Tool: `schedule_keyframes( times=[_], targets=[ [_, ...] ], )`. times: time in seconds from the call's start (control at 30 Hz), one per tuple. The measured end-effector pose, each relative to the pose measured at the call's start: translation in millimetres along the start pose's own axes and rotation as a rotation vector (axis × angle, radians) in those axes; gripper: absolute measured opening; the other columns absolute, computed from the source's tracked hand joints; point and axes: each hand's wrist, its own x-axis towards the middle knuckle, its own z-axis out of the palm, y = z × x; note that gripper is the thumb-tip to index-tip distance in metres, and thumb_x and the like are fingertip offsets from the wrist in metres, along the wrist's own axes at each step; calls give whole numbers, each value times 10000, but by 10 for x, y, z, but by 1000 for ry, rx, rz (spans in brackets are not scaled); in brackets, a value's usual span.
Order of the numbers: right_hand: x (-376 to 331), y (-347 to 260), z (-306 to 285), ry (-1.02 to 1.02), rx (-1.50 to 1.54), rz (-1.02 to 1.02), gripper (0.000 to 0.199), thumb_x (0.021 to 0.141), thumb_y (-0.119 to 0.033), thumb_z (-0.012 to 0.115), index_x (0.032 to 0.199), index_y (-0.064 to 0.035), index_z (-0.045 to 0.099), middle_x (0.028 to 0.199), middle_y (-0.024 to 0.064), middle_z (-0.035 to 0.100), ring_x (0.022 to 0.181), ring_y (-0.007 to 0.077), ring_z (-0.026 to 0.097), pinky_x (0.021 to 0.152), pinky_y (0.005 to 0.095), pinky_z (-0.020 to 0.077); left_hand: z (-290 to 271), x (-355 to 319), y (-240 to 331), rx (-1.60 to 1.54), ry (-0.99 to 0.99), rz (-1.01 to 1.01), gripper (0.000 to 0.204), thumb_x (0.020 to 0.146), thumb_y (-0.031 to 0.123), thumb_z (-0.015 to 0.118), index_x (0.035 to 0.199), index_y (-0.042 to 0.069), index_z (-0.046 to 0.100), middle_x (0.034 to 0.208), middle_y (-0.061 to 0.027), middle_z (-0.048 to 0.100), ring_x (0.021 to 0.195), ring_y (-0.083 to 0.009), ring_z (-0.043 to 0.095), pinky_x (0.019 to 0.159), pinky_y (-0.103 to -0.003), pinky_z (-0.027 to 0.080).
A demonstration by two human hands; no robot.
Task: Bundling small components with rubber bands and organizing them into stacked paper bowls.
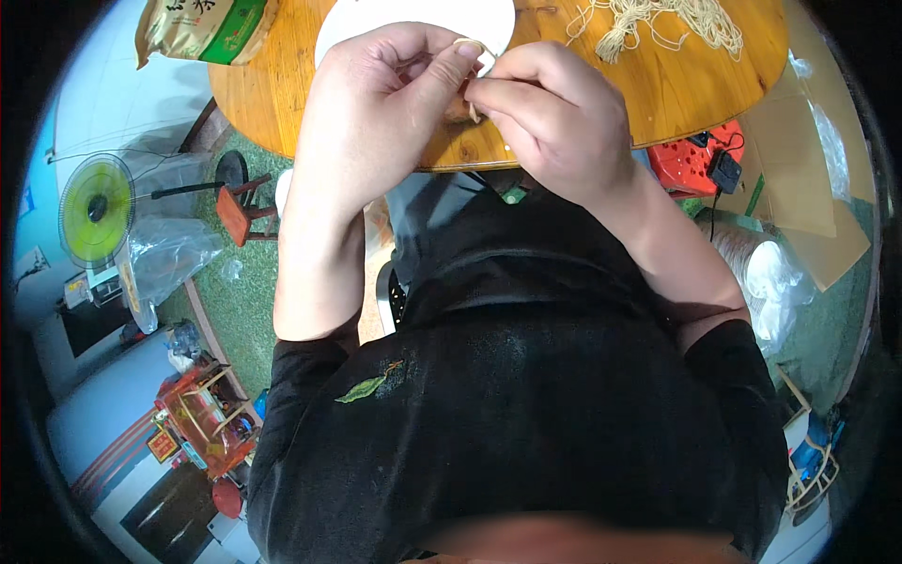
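Both hands meet over the near edge of the wooden table. My left hand (381,108) is closed, its thumb pressed on a cream cord (468,41) that bends round the thumb tip. My right hand (568,122) pinches the same cord close beside it, thumb against the curled fingers. A short cream end pokes out below the right fingertips. Most of the cord between the hands is hidden by the fingers. Beyond my left hand lies a white round plate (362,17), partly covered by it. Loose bundles of cream cord (648,23) rest farther off to the right.
The round wooden table (272,108) spans the top of the view. A green and cream bag (202,30) sits at its far left. Below are a red stool (691,162) on the right, a brown stool (235,214) and a green fan (97,209) on the left, and cardboard (794,188) at far right.
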Motion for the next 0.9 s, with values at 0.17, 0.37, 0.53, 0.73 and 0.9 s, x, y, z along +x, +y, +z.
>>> schedule_keyframes(
  times=[0.17,0.37,0.53,0.73,0.9],
  targets=[
    [50,7,49,43,271,147,82,933,36,792,994,-18,792,957,77,718,808,195,710,702,306,567,10,-11,59,-40,42,-34,182,1067,158,758,1099,-10,822,810,-56,794,733,-73,738,644,-242,570],
    [4,-107,12,26,331,270,92,931,47,781,987,-26,788,937,78,723,833,209,711,732,294,564,53,-52,91,304,112,24,211,1050,50,733,1230,-52,780,1016,-105,830,881,-143,788,781,-288,655],
    [7,-116,54,85,218,38,129,959,89,745,1031,-4,798,1034,103,773,825,193,751,777,282,607,61,-15,29,290,216,59,183,984,116,804,1104,-21,825,939,-146,834,816,-174,816,750,-295,638],
    [90,-229,-12,15,264,345,113,996,56,737,1087,18,790,985,111,829,895,145,792,792,262,614,-10,-58,38,-4,185,47,153,1026,72,779,1131,-32,819,946,-79,836,820,-86,763,716,-243,609],
    [352,-420,-134,-66,431,860,128,972,-44,794,1091,1,782,908,124,836,786,147,808,695,287,621,6,-153,92,-107,204,82,137,1036,59,778,1130,-31,820,948,-48,823,807,-67,719,724,-225,581]
  ],
)
